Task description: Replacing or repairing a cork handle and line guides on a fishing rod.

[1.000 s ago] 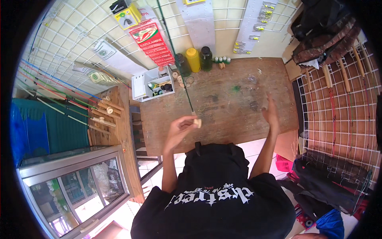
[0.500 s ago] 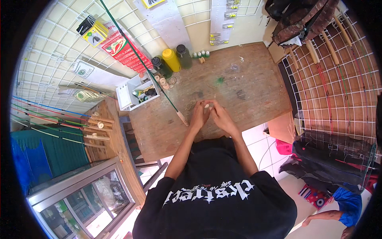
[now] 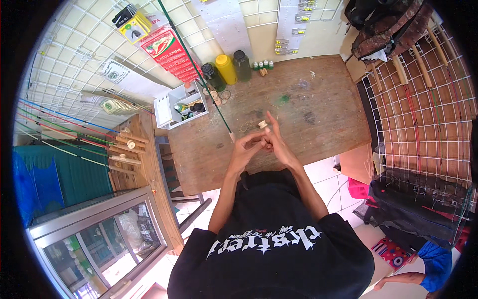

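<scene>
A small pale wooden spool [image 3: 263,124] shows just beyond my meeting fingertips, above the middle of the table. My right hand [image 3: 280,148] has its index finger stretched outward past the spool, while its other fingers curl in and seem to grip it. My left hand [image 3: 247,150] is closed, its fingertips pressed against the right hand's fingers; whatever it pinches there is hidden. Beside the left hand lies a thin green fishing rod [image 3: 208,94], its handle end partly covered by that hand.
The wooden table [image 3: 333,109] holds a white divided box [image 3: 164,119], dark and yellow bottles [image 3: 226,70], small bottles [image 3: 264,65] and loose wooden spools [image 3: 215,97]. Rods with wooden handles [image 3: 400,70] hang on the right rack. Another person's arm [image 3: 402,280] shows at the lower right.
The view has shifted a little. My hands have drawn closer to my body, and the right index finger now points outward. The spool shows more fully beyond the fingers; the left hand now covers the rod's handle.
</scene>
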A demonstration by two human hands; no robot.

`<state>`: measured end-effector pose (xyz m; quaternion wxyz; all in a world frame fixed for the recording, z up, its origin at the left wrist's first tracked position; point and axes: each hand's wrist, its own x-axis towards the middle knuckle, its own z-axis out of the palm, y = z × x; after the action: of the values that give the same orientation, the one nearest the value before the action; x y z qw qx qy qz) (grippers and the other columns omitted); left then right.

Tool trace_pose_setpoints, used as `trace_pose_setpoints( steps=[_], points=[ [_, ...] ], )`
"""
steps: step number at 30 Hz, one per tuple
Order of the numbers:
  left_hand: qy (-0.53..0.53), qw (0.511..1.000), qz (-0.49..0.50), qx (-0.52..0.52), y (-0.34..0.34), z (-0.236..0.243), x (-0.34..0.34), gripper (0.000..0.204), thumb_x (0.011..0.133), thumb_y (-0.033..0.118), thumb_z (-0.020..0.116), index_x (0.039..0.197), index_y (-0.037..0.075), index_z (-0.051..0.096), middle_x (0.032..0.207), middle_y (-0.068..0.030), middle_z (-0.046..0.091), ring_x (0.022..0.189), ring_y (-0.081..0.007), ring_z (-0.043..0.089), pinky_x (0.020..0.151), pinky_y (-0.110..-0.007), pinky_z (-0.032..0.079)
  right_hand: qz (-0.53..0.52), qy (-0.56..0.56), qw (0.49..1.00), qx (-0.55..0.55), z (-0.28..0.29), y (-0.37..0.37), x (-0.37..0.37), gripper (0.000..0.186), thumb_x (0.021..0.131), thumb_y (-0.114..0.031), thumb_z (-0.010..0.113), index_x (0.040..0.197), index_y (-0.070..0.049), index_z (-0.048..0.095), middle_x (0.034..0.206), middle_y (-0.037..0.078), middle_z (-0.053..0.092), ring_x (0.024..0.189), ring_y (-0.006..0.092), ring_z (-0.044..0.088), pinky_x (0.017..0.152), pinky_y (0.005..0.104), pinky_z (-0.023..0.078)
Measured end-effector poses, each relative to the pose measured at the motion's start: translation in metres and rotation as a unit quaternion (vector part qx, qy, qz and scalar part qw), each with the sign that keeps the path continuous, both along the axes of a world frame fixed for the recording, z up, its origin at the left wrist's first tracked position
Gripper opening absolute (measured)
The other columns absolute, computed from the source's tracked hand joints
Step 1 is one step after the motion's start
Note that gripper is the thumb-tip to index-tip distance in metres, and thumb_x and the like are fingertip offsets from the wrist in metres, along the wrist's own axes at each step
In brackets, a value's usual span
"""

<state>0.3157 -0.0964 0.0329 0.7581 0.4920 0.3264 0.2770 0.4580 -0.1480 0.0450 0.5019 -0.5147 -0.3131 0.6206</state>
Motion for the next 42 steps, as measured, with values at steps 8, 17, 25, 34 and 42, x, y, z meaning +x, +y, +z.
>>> trace_pose_setpoints(
  steps=[8, 17, 25, 34, 42],
  points=[
    [0.024, 0.997, 0.042, 0.057, -0.026, -0.016, -0.029, 0.014, 0.081, -0.001, 0.066, 0.095, -0.005, 0.067, 0.096, -0.0090, 0.064, 0.089, -0.0160, 0.061, 0.080, -0.027, 0.048, 0.129, -0.131, 0.983, 0.008, -0.012, -0.024, -0.019, 0.068, 0.097, -0.052, 0.022, 0.147, -0.013, -0.003, 0.144, 0.024, 0.023, 0.125, 0.0337, 0.041, 0.101, 0.0397, 0.036],
    [0.038, 0.992, 0.112, 0.038, -0.032, 0.000, -0.055, 0.012, 0.082, -0.002, 0.065, 0.094, -0.004, 0.066, 0.089, -0.0099, 0.067, 0.082, -0.0130, 0.062, 0.074, -0.025, 0.050, 0.208, -0.133, 0.968, -0.037, -0.006, -0.026, -0.029, 0.061, 0.099, -0.047, 0.024, 0.146, -0.012, 0.005, 0.112, 0.017, 0.053, 0.093, 0.0249, 0.053, 0.085, 0.0324, 0.042],
    [0.056, 0.992, 0.066, 0.092, -0.034, -0.003, -0.059, 0.011, 0.082, -0.002, 0.065, 0.093, -0.005, 0.063, 0.083, -0.0083, 0.064, 0.075, -0.0140, 0.063, 0.068, -0.025, 0.052, 0.130, -0.065, 0.989, -0.004, 0.013, -0.027, -0.045, 0.066, 0.097, -0.052, 0.019, 0.147, -0.014, -0.002, 0.084, 0.004, 0.047, 0.074, 0.0130, 0.044, 0.072, 0.0276, 0.039],
    [0.058, 0.992, 0.059, 0.097, -0.019, 0.011, -0.079, 0.012, 0.079, 0.004, 0.070, 0.088, -0.003, 0.065, 0.084, -0.0043, 0.058, 0.068, -0.0079, 0.054, 0.058, -0.021, 0.041, 0.125, -0.055, 0.991, -0.003, 0.023, -0.017, -0.072, 0.068, 0.097, -0.055, 0.016, 0.147, -0.014, -0.006, 0.079, 0.002, 0.039, 0.069, 0.0128, 0.039, 0.066, 0.0266, 0.038],
    [0.063, 0.988, 0.057, 0.128, -0.012, 0.023, -0.094, 0.013, 0.079, 0.004, 0.071, 0.087, -0.004, 0.064, 0.085, -0.0042, 0.061, 0.069, -0.0079, 0.056, 0.060, -0.021, 0.043, 0.090, -0.089, 0.992, -0.013, 0.025, -0.014, -0.096, 0.070, 0.096, -0.056, 0.015, 0.147, -0.012, -0.003, 0.082, 0.003, 0.041, 0.070, 0.0128, 0.042, 0.064, 0.0271, 0.039]
  ],
)
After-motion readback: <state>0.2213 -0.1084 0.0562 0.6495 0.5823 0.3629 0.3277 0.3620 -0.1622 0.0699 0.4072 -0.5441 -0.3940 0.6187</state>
